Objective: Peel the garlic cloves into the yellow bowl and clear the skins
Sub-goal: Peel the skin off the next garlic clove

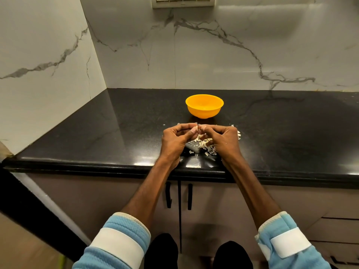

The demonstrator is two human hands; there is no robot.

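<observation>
A yellow bowl (204,105) stands upright on the black countertop (116,133), just beyond my hands. My left hand (175,141) and my right hand (223,140) meet fingertip to fingertip above the counter and pinch a small garlic clove (198,129) between them; most of the clove is hidden by my fingers. Under and between my hands lies a scatter of pale garlic skins (204,145), some on a dark sheet (194,160) near the front edge. The bowl's inside is barely visible from here.
A white marble wall (233,55) closes the back and the left side of the counter corner. A switch plate (182,1) hangs high on the back wall. Below the counter's front edge are cabinet doors with black handles (169,195).
</observation>
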